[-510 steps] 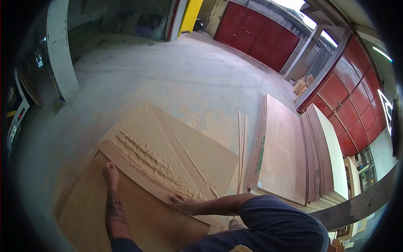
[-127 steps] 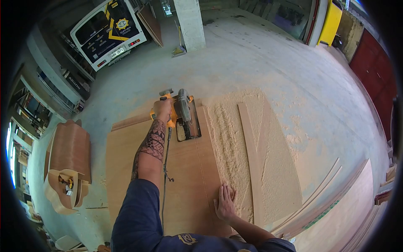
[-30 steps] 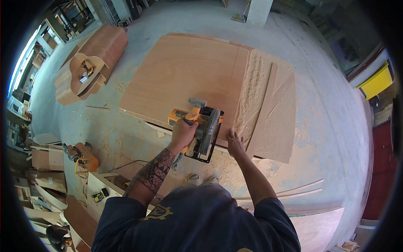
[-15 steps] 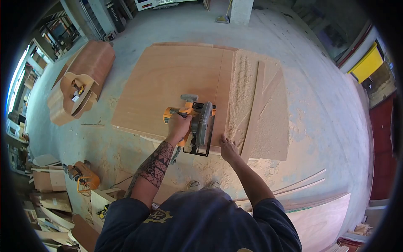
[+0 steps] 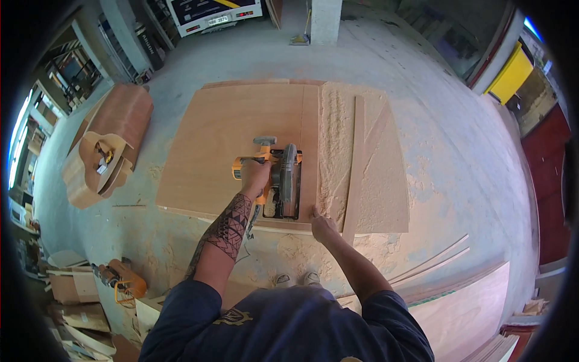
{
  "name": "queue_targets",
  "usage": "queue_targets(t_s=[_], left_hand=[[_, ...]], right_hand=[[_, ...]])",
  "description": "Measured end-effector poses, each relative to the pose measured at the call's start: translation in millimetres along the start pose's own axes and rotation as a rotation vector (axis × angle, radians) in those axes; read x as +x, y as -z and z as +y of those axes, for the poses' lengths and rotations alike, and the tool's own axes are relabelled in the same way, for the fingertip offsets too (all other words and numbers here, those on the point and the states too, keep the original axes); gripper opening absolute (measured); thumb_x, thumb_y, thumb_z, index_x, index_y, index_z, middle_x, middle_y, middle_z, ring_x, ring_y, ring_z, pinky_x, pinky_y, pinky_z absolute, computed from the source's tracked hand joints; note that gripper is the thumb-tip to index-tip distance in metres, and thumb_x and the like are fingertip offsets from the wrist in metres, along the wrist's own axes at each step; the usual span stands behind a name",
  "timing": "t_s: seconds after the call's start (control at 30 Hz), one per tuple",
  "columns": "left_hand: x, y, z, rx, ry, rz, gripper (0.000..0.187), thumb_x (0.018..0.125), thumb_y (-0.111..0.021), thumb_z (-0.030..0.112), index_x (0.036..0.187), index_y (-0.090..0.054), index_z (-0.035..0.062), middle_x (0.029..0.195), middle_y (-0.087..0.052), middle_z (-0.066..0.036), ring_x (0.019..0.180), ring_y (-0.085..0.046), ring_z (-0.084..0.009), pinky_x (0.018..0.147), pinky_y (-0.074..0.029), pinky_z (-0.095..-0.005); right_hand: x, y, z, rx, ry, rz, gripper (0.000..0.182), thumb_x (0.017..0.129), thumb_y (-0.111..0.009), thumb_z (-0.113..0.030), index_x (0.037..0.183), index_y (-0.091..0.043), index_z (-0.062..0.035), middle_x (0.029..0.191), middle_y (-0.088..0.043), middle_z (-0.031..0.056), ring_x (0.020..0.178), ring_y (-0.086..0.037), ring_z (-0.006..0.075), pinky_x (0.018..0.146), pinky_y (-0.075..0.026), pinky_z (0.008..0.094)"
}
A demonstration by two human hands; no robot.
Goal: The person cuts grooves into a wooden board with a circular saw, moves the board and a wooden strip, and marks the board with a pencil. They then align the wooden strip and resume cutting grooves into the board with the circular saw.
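My left hand [image 5: 256,177] is wrapped round the rear handle of an orange and grey circular saw [image 5: 289,175]. The saw sits near the front edge of a large brown plywood sheet [image 5: 241,114], its black base plate along the sheet's right part. A cord hangs down below the handle. My right hand [image 5: 324,227] is closed at the sheet's front right corner, with fingers curled against the edge; the thumb side shows best. Beside it, a sawdust-covered board [image 5: 383,175] extends to the right, and a narrow wooden strip [image 5: 356,163] lies on it.
A curved wooden piece [image 5: 114,139] stands on the floor at left. An orange power tool [image 5: 128,280] lies lower left near wood offcuts [image 5: 75,286]. Thin strips [image 5: 434,262] and stacked panels [image 5: 464,308] lie at lower right. A pillar [image 5: 325,21] and a vehicle [image 5: 214,15] are beyond.
The view has tilted up and shifted right. My right hand has gone from outstretched fingers to curled ones at the sheet's corner. The saw stays in my left hand, now lying flatter on the sheet.
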State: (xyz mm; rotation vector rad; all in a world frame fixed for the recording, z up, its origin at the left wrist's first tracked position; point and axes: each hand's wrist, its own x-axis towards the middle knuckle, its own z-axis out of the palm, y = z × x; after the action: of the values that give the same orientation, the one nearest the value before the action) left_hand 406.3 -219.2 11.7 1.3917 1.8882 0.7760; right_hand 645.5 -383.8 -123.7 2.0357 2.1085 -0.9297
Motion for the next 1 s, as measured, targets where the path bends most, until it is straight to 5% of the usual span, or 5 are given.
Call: queue_targets(t_s=[0.57, 0.63, 0.87, 0.93, 1.0], left_hand=[[108.4, -34.6, 19.5, -0.036, -0.023, 0.011, 0.034, 0.085, -0.07, 0.027, 0.087, -0.073, -0.0069, 0.084, -0.075, -0.025, 0.082, -0.075, -0.0397, 0.074, -0.058, -0.0488], [126.2, -41.4, 19.6, -0.133, -0.095, 0.033, 0.024, 0.087, -0.071, 0.017, 0.072, -0.06, 0.0012, 0.056, -0.057, -0.007, 0.041, -0.057, -0.0203, 0.039, -0.043, -0.0356], [146.9, -41.3, 48.3, -0.159, -0.067, -0.001, 0.024, 0.087, -0.069, 0.016, 0.073, -0.061, -0.0016, 0.057, -0.059, -0.009, 0.041, -0.058, -0.0211, 0.039, -0.043, -0.0353], [146.0, -35.9, 63.1, -0.067, 0.002, -0.01, 0.027, 0.085, -0.069, 0.022, 0.081, -0.073, -0.0043, 0.071, -0.072, -0.017, 0.058, -0.072, -0.0289, 0.054, -0.055, -0.0413], [149.5, -34.8, 74.3, -0.08, 0.004, 0.0, 0.026, 0.086, -0.07, 0.021, 0.08, -0.072, -0.004, 0.069, -0.072, -0.016, 0.057, -0.072, -0.0279, 0.053, -0.055, -0.0406]], right_hand=[[-10.9, -8.5, -17.5, 0.08, -0.071, 0.232, 0.038, 0.095, -0.047, -0.008, 0.12, -0.069, 0.0101, 0.161, -0.039, 0.0288, 0.1, -0.074, 0.044, 0.098, -0.054, 0.0555], [-21.7, 7.5, -25.9, 0.015, -0.007, 0.204, 0.04, 0.095, -0.047, -0.007, 0.124, -0.068, 0.0115, 0.157, -0.044, 0.0305, 0.099, -0.074, 0.0446, 0.099, -0.053, 0.0553], [-27.1, 20.1, -31.3, -0.021, -0.021, 0.107, 0.041, 0.091, -0.049, -0.004, 0.126, -0.068, 0.0073, 0.16, -0.039, 0.03, 0.098, -0.074, 0.0458, 0.092, -0.058, 0.052], [-20.5, 5.2, -23.7, -0.04, -0.035, 0.1, 0.04, 0.09, -0.05, -0.003, 0.124, -0.07, 0.0051, 0.163, -0.035, 0.0284, 0.096, -0.074, 0.0459, 0.091, -0.059, 0.0513], [-13.1, -6.0, -16.2, -0.007, -0.045, 0.115, 0.047, 0.089, -0.051, -0.002, 0.133, -0.065, 0.0034, 0.165, -0.032, 0.027, 0.093, -0.074, 0.0455, 0.088, -0.06, 0.051]])
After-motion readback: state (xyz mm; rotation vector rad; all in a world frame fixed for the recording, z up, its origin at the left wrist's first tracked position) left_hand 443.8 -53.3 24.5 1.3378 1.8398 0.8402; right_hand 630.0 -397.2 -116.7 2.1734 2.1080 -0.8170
